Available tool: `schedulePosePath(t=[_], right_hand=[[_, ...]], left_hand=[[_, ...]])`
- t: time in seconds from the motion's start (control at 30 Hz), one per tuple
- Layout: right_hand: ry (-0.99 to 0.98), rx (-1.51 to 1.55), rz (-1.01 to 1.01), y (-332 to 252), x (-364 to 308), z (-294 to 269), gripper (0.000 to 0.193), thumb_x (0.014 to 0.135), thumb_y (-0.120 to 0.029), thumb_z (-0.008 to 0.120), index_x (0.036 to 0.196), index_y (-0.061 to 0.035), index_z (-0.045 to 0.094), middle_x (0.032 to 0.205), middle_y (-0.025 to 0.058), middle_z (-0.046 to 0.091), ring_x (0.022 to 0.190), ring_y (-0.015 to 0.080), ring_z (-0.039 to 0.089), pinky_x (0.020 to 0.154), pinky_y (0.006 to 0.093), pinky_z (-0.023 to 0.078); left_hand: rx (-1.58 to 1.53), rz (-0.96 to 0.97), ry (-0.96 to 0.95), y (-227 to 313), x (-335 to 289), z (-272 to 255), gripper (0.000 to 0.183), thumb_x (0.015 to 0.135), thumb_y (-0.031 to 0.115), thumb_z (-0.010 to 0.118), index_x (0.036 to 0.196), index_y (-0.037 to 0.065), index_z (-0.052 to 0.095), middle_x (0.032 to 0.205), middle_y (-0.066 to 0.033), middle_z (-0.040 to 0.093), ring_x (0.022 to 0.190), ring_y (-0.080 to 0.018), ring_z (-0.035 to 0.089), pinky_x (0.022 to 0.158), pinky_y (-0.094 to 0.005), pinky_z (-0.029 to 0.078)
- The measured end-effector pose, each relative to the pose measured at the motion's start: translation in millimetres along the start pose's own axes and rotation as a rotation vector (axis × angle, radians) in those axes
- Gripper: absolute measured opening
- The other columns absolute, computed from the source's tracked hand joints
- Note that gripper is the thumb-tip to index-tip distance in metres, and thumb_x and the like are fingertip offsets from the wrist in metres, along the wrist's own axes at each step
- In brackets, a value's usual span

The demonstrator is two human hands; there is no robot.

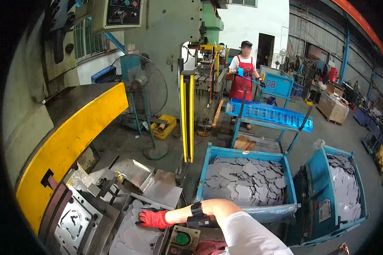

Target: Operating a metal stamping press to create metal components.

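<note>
My right hand (153,218), in a red glove with dark parts, reaches left and lies palm down on a pile of flat grey metal blanks (132,236). Its fingers look stretched and slightly apart over the topmost pieces, and no blank is lifted off the pile. The blanks lie in a metal trough beside a press die (74,221) with a bright plate on it. My left hand does not show. Some red fabric (210,246) appears at the lower edge, too cut off to make out.
A box with a green button (182,239) sits beside my forearm. Blue bins of blanks (247,148) (323,148) stand to the right. A curved yellow guard (72,140) arches over the left, near a floor fan (140,85). Farther back stands a person in a red apron (242,80).
</note>
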State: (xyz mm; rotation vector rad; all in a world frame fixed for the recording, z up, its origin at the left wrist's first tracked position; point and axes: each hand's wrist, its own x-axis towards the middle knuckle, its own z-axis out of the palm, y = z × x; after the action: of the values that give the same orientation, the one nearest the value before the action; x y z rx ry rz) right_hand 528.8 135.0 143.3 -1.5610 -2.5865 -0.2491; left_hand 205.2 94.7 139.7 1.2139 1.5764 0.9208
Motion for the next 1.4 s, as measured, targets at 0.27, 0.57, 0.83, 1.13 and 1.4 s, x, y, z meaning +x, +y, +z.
schedulePosePath(t=[0.27, 0.57, 0.83, 1.13, 1.4], right_hand=[[0.074, 0.02, -0.01, 9, -7, -16, 0.096, 0.027, -0.032, 0.073, 0.114, -0.0068, 0.041, 0.105, 0.0125, 0.046, 0.109, 0.0305, 0.037, 0.096, 0.052, 0.022], [-0.091, -0.102, -0.228, 34, 17, -59, 0.066, 0.034, -0.042, 0.075, 0.09, -0.0126, 0.054, 0.089, 0.0042, 0.057, 0.092, 0.026, 0.05, 0.091, 0.053, 0.026], [0.171, 0.645, 0.194, 46, -9, -119, 0.032, 0.06, -0.02, 0.062, 0.09, -0.0084, 0.059, 0.095, 0.0112, 0.057, 0.088, 0.028, 0.054, 0.075, 0.0374, 0.044], [0.942, 1.763, 0.846, -7, -46, 0, 0.029, 0.079, 0.0, 0.051, 0.107, -0.0002, 0.046, 0.083, 0.009, 0.056, 0.08, 0.017, 0.055, 0.067, 0.0273, 0.047], [0.506, 1.518, 0.817, -18, -51, -2, 0.011, 0.082, -0.015, 0.049, 0.086, -0.0055, 0.053, 0.071, 0.003, 0.054, 0.053, 0.0156, 0.053, 0.043, 0.0284, 0.045]], left_hand=[[0.049, -0.027, -0.034, 20, 12, 3, 0.052, 0.073, 0.029, 0.06, 0.119, 0.01, 0.043, 0.103, -0.0111, 0.053, 0.081, -0.0244, 0.054, 0.066, -0.0366, 0.047], [0.077, -0.018, 0.0, 26, 6, -8, 0.048, 0.075, 0.027, 0.056, 0.119, 0.011, 0.044, 0.104, -0.0097, 0.052, 0.084, -0.0227, 0.053, 0.068, -0.0344, 0.047], [-0.011, -0.143, 0.25, -6, -11, -103, 0.045, 0.077, 0.025, 0.053, 0.12, 0.011, 0.045, 0.104, -0.0085, 0.052, 0.087, -0.0212, 0.052, 0.071, -0.0325, 0.047], [-0.455, -0.206, -0.196, 89, 23, -75, 0.021, 0.079, 0.021, 0.053, 0.092, 0.005, 0.058, 0.06, 0.0016, 0.048, 0.052, -0.0073, 0.045, 0.045, -0.0232, 0.036], [-0.121, -0.243, -0.232, 175, 140, -47, 0.028, 0.076, 0.036, 0.056, 0.082, 0.009, 0.05, 0.055, -0.0025, 0.046, 0.044, -0.0152, 0.046, 0.037, -0.0341, 0.038]])
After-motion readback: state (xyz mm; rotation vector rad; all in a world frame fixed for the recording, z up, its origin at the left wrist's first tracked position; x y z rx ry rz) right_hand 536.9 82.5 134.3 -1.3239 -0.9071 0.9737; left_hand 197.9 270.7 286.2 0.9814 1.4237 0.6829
